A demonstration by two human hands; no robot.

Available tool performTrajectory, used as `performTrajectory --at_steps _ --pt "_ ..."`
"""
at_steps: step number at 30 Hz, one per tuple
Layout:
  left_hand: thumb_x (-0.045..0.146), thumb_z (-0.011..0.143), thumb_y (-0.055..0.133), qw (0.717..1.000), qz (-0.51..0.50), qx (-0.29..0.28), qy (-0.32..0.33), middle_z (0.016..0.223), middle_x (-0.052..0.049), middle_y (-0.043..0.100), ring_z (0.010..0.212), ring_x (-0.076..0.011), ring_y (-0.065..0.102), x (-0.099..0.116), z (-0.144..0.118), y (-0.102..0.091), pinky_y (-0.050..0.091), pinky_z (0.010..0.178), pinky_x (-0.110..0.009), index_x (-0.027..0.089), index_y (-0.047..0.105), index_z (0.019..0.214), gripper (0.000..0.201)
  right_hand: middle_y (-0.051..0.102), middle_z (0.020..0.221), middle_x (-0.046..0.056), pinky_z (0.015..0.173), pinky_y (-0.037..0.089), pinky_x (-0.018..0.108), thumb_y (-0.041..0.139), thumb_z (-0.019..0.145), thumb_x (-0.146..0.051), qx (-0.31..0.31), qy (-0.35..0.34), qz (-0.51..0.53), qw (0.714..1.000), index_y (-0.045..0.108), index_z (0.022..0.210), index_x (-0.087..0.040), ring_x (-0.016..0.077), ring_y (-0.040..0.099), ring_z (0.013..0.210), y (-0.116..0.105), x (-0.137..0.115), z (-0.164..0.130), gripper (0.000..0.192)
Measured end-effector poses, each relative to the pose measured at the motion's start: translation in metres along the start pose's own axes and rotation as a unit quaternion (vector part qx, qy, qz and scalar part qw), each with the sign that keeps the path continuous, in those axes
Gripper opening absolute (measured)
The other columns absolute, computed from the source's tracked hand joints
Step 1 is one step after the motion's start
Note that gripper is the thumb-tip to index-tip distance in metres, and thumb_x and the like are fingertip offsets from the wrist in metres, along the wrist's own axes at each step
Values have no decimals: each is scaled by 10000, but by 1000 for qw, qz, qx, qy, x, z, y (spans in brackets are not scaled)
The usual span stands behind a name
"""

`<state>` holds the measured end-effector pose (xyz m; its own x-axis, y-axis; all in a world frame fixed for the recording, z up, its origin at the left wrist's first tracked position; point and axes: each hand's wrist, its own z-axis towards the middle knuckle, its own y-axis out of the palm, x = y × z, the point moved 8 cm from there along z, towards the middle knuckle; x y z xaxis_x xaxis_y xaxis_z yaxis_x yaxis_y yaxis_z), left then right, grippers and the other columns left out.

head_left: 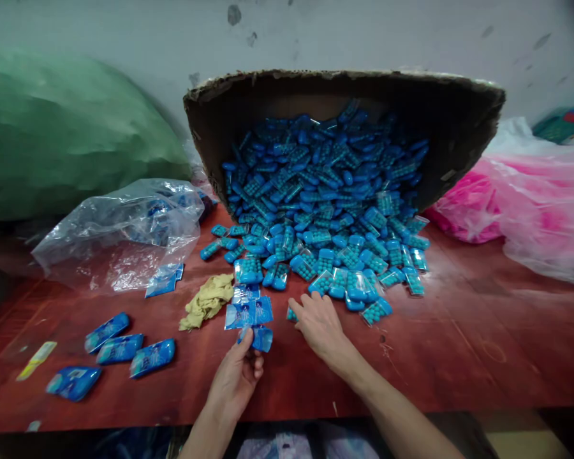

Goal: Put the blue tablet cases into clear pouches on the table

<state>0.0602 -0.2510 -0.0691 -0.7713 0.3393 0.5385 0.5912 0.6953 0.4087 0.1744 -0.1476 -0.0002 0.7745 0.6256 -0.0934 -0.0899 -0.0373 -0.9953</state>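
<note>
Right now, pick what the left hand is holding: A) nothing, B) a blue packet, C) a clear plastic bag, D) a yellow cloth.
B: the left hand pinches a blue packet at the near table edge, while the yellow cloth and clear plastic bag lie apart from it.

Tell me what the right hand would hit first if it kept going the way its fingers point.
The right hand points up and left; its fingertips already touch a small blue packet. Beyond lies the heap of blue packets spilling from the tipped cardboard box. Depth is hard to judge.
</note>
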Motion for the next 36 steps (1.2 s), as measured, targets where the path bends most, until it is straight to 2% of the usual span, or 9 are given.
performTrajectory --at_steps 6,10,14,22,29,36 --pt "268 732 588 1000 -26 12 -9 468 38 497 351 -62 422 -1 -3 -3 278 324 -150 184 456 686 163 587 923 81 678 395 321 603 745 -292 15 14 77 997 424 1200 -160 236 513 864 -3 5 11 506" --pt "260 733 588 999 -28 18 0 466 34 500 352 -61 428 2 -1 -4 285 322 -150 177 469 678 155 563 939 70 715 419 316 604 752 -265 48 -4 150 988 491 1095 -180 222 506 895 -12 -1 -5 371" --pt "266 742 578 999 -41 26 -9 463 33 503 349 -60 436 1 1 -3 310 321 -154 166 488 666 154 541 911 43 718 443 304 572 777 -281 80 -22 241 967 459 1152 -224 199 513 866 -25 -19 -24 396" --pt "252 753 564 998 -50 32 -14 445 29 505 358 -64 464 1 -1 -1 357 336 -159 154 501 640 162 542 938 63 735 446 347 583 773 -286 79 -33 241 967 455 1186 -209 214 501 862 -22 -36 -34 440" --pt "274 640 679 998 -13 -5 55 465 34 530 375 -71 472 11 -1 0 354 346 -172 150 524 638 199 547 958 61 726 430 335 599 764 -248 70 -80 223 969 457 1206 -235 202 485 857 -25 -40 -35 464" --pt "321 608 694 989 45 -43 136 523 22 574 420 -71 476 26 -5 3 358 388 -191 134 567 669 234 550 975 50 775 448 338 628 739 -262 51 -67 282 956 408 1239 -231 207 486 889 -24 -39 -35 547"
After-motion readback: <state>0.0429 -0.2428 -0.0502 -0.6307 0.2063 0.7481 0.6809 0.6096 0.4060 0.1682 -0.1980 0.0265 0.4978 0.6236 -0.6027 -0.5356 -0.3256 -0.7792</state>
